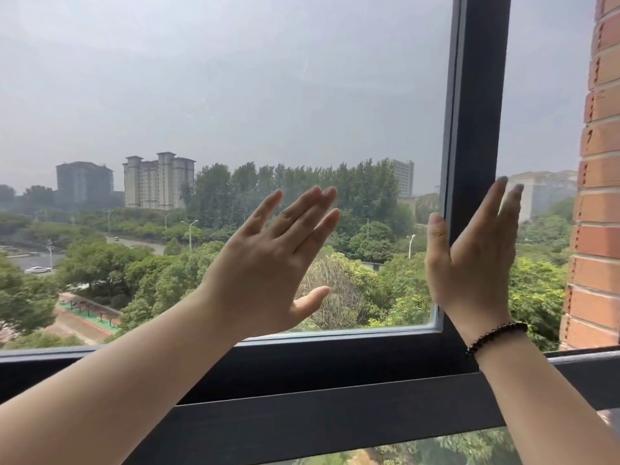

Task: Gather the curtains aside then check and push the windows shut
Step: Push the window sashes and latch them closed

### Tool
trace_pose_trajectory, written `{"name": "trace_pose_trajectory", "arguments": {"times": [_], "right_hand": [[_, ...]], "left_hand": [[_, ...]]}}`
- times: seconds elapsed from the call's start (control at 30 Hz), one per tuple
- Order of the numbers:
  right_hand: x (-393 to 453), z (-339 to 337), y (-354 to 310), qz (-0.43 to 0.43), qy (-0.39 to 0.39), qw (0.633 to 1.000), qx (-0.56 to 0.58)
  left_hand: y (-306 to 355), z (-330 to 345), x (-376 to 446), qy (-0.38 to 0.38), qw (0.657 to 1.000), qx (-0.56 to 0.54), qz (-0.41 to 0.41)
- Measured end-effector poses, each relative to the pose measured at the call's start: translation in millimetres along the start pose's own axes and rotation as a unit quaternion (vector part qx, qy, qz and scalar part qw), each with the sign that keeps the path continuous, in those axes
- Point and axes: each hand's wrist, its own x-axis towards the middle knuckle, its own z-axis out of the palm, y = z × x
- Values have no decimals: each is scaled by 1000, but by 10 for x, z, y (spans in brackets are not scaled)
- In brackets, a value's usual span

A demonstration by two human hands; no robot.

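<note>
Left hand [268, 263]: fingers straight, flat on the window pane [235, 95], left of the dark frame post [476, 129].
Right hand [476, 260]: fingers straight, against that post, apparently pressing.
Bracelet [496, 337]: right wrist.

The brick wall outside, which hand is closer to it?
Right. The right hand lies flat on the dark upright window frame, just left of the brick wall. The left hand is flat on the big glass pane, farther left.

2 hands, the left hand [268, 263] and right hand [476, 260]; 1 beaded bracelet [496, 337]; 1 dark window frame [476, 129]; 1 brick wall [600, 162].
</note>
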Motion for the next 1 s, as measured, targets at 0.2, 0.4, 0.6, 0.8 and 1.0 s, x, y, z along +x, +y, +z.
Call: {"name": "trace_pose_trajectory", "arguments": {"times": [0.2, 0.4, 0.6, 0.8, 1.0], "right_hand": [[-71, -66, -75, 29, -92, 990, 101], [-222, -20, -310, -6, -83, 994, 65], [-334, 82, -478, -18, -86, 987, 133], [-413, 188, -660, -37, -99, 968, 229], [-520, 322, -852, -51, -119, 952, 276]], "left_hand": [[19, -27, -221, -9, 998, -12, -66], [237, -22, -326, -20, 996, -50, -77], [363, 11, -234, -2, 997, -66, -35], [253, 38, -393, -26, 999, -24, -31], [36, -31, -631, -34, 998, -12, -43]]}}
